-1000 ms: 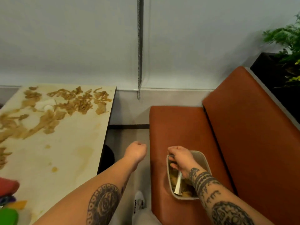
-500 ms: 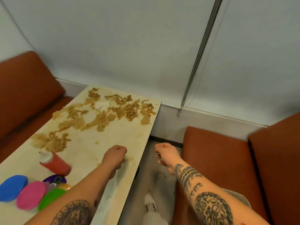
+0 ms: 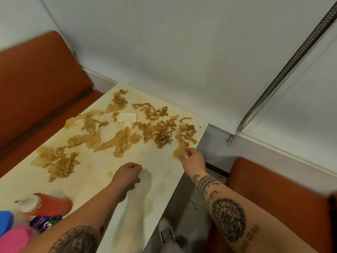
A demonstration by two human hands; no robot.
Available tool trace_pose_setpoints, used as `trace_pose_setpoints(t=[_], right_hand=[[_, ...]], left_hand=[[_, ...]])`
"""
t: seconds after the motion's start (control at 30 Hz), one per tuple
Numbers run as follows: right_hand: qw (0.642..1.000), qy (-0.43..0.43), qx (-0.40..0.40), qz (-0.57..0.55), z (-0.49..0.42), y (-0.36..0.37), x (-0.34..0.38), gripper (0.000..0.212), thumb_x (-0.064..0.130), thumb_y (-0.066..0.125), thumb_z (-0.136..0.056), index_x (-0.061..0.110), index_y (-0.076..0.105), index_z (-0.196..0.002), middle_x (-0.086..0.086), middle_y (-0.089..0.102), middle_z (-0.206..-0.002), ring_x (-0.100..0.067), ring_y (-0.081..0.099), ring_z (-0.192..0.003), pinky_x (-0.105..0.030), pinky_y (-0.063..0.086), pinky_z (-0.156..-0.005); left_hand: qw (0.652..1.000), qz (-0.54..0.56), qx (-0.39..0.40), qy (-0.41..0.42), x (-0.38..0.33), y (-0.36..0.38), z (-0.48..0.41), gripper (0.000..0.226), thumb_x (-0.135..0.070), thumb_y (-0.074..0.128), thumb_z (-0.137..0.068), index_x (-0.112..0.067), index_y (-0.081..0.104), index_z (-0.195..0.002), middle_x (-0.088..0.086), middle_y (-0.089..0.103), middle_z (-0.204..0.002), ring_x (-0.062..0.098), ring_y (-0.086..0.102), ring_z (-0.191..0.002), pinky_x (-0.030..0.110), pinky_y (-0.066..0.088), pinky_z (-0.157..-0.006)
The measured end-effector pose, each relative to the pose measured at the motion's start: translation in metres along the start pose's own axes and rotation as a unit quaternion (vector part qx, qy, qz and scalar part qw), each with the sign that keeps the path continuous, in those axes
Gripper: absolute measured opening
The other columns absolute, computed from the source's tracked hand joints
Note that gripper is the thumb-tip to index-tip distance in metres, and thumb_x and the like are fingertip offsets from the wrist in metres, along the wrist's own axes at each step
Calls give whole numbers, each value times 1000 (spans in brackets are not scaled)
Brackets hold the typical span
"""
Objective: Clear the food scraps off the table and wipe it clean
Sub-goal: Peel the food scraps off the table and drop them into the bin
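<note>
We see through one wide-angle camera worn on the head, facing forward and steeply down along both forearms. It sits close above the near end of the table [image 3: 160, 179], which runs away from us slantwise toward the wall [image 3: 182, 52], with the food scraps [image 3: 160, 134] mid-frame. The left hand [image 3: 127, 175] and right hand [image 3: 194, 157] reach out just below centre. An orange bench [image 3: 36, 88] fills the left edge, another bench seat [image 3: 273, 194] the right, and a shoe [image 3: 166, 232] shows at the bottom

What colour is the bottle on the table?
The bottle is red with a white cap, in the head view.
</note>
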State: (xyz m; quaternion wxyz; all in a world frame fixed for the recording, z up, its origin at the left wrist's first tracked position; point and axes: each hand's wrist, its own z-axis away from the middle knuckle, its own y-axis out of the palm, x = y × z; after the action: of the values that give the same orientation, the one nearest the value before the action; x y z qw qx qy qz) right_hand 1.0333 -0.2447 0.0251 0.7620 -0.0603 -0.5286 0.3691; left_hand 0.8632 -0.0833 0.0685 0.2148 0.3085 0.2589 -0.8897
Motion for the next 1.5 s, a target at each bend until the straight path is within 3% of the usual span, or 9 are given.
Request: trace_pose_setpoints(t=[0.1, 0.2, 0.47, 0.57, 0.77, 0.97, 1.07, 1.23, 1.5], right_hand=[[997, -34, 13, 65, -28, 6, 4, 50, 31, 72, -91, 17, 58, -138, -5, 57, -129, -22, 59, -107, -34, 52, -92], [991, -40, 10, 125, -38, 18, 2, 32, 26, 65, -95, 18, 65, -126, -4, 61, -123, -22, 63, -104, -33, 53, -89], [977, -184, 99, 42, -6, 52, 19, 3, 28, 66, -95, 28, 67, -97, 15, 60, -96, -5, 56, -94, -23, 47, -86], [971, -194, 135, 29, 3, 60, 27, 6, 30, 68, -93, 36, 66, -95, 21, 59, -98, 0, 54, -101, -18, 43, -89], [967, -200, 158, 21, 0, 55, 34, 17, 27, 69, -92, 42, 68, -101, 18, 62, -102, 4, 54, -103, -6, 39, -85], [982, -178, 52, 27, -33, 23, 21, 20, 23, 61, -99, 21, 69, -117, 9, 65, -107, -3, 59, -97, -25, 51, -90], [984, -148, 7, 101, -64, 5, 14, 28, 23, 62, -99, 13, 66, -123, 3, 61, -113, -10, 57, -101, -30, 50, -95], [977, -108, -16, 182, -101, 2, 7, 41, 38, 71, -92, 12, 67, -124, -5, 61, -120, -24, 59, -111, -39, 50, -98], [980, -148, 14, 130, -96, 3, -3, 19, 37, 64, -95, 21, 62, -86, 0, 58, -93, -16, 56, -86, -27, 45, -74]], left_hand=[[1000, 6, 3, -5, -14, 13, -11, 16, -27, 56, -100, -17, 67, -107, 6, 67, -110, 24, 68, -94, 32, 47, -70], [1000, 12, 4, -16, -21, 20, -19, 15, -26, 57, -100, -19, 68, -106, 5, 68, -109, 24, 69, -95, 32, 48, -71], [989, 139, 9, -50, -35, 23, -34, 23, -37, 55, -103, -20, 64, -115, 4, 70, -115, 24, 69, -97, 41, 56, -85], [968, 237, 47, -72, -43, 24, -36, 27, -38, 53, -103, -18, 65, -117, 5, 77, -100, 25, 71, -95, 47, 57, -95], [965, 256, 33, -53, -49, 32, -48, 19, -13, 55, -102, -13, 64, -119, 10, 78, -94, 21, 71, -82, 35, 57, -74], [960, 262, -4, -95, -45, 40, -66, 17, -12, 53, -102, -16, 69, -106, 12, 68, -102, 19, 54, -69, 30, 54, -61], [960, 258, -9, -109, -44, 44, -71, 15, -18, 58, -96, -10, 69, -100, 8, 63, -88, 16, 46, -62, 27, 49, -57], [983, 172, 7, -68, -44, 53, -81, 18, -33, 63, -96, -15, 64, -94, 5, 57, -90, 15, 45, -65, 26, 47, -54], [987, 155, 12, -24, -50, 71, -94, 6, -16, 62, -96, -14, 67, -98, 7, 64, -88, 20, 55, -70, 33, 55, -65]])
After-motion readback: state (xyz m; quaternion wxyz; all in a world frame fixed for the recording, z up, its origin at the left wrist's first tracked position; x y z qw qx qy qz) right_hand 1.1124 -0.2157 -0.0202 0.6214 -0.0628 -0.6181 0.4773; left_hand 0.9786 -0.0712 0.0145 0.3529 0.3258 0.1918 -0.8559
